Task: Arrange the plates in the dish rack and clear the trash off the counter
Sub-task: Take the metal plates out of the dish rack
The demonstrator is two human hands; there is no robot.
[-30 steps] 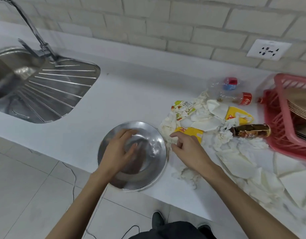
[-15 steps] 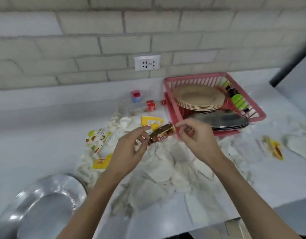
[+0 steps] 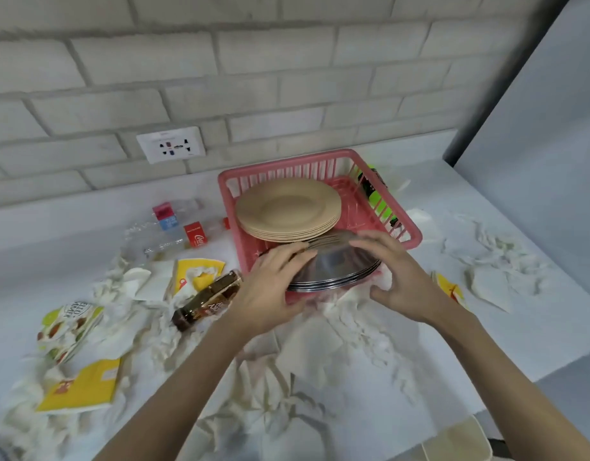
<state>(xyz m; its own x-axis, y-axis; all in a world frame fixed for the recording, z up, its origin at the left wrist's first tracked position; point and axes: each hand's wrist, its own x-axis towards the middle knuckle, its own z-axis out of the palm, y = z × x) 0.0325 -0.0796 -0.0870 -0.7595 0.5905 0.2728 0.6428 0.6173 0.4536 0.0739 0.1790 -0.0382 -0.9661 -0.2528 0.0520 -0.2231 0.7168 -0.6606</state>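
From the head camera we saw our left hand (image 3: 270,291) and right hand (image 3: 400,277) gripping opposite edges of the stack of steel plates (image 3: 336,264). It lay inverted at the front of the pink dish rack (image 3: 287,168), just in front of the beige plates (image 3: 287,207). Crumpled tissues (image 3: 306,354) and a brown bottle (image 3: 207,301) littered the worktop (image 3: 519,327).

The dish rack (image 3: 320,168) sits on the counter (image 3: 519,327) near the back wall, to the right of the wall socket (image 3: 171,144). Inside it, the rear stack of plates (image 3: 288,207) lies behind the front stack of plates (image 3: 340,267). The left hand (image 3: 270,287) and right hand (image 3: 400,277) flank the front stack; whether they grip it, I can't quite tell. Plastic bottles (image 3: 173,227) lie left of the rack, a lone bottle (image 3: 207,301) nearer, and crumpled tissues (image 3: 306,354) spread in front.
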